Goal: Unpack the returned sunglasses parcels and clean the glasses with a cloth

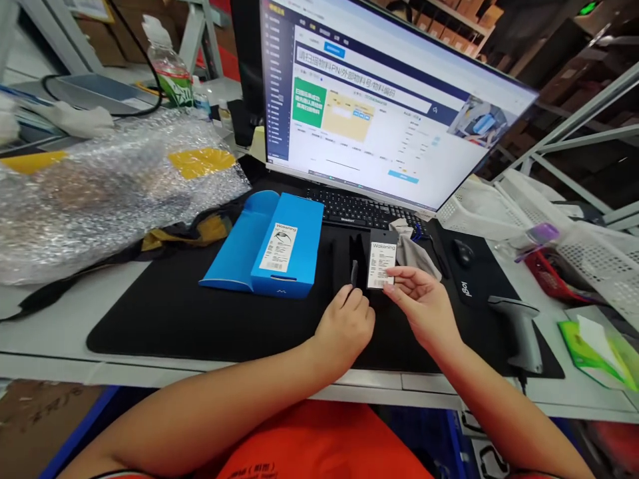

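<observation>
My right hand (424,303) pinches the lower edge of a small black card with a white "Wakening" label (382,263), holding it upright over the black desk mat (200,319). My left hand (347,326) is curled beside it, its fingers closed on a thin dark piece (355,271) that stands next to the card. An open blue box (272,243) with the same white label lies on the mat to the left of both hands.
A large monitor (379,100) and a black keyboard (359,209) stand behind the hands. A grey cloth (412,249), a black mouse (463,253) and a grey handheld scanner (522,329) lie to the right. Bubble wrap (100,193) covers the left side.
</observation>
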### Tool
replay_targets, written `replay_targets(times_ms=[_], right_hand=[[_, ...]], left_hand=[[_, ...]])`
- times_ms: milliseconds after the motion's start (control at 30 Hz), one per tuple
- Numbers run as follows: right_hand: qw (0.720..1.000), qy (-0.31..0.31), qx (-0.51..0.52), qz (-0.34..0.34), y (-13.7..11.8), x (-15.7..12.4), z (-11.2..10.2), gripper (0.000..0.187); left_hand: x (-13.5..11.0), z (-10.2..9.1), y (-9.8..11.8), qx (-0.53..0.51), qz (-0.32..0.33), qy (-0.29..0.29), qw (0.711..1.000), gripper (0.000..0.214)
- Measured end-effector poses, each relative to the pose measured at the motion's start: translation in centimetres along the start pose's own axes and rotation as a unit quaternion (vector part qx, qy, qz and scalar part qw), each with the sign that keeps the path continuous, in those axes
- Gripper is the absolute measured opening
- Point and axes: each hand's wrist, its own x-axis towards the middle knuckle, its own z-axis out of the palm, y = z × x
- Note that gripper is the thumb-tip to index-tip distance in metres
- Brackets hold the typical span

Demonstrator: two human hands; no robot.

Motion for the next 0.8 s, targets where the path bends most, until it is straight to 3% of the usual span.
replay_targets(times_ms=[200, 400, 567, 667, 733, 800], right_hand=[[0.998, -0.051, 0.028, 0.007, 0.5, 0.1, 0.1, 0.042], [0.996, -0.080, -0.018, -0.021, 1.4, 0.2, -0.2, 0.034], [0.983, -0.099, -0.149, -0.046, 2.8, 1.7, -1.0, 0.027], [0.973, -0.085, -0.210, -0.041, 3.0, 2.9, -1.6, 0.025], [0.966, -0.072, -0.246, -0.046, 3.0, 3.6, -1.9, 0.023], [0.952, -0.070, -0.294, -0.048, 2.9, 4.2, -2.1, 0.022]], left_hand=[[-0.4, 1.4, 0.1, 0.028, 0.008, -0.022, 0.999, 0.017], [0.1, 2.1, -0.7, -0.017, 0.038, 0.022, 0.999, 0.016], [0.4, 0.1, -1.5, -0.031, 0.100, 0.103, 0.989, 0.023], [0.2, -1.5, -1.8, -0.092, 0.133, 0.164, 0.973, 0.017], [0.0, -2.3, -2.0, -0.165, 0.124, 0.195, 0.959, 0.017], [-0.2, -2.9, -2.0, -0.239, 0.070, 0.214, 0.945, 0.015]])
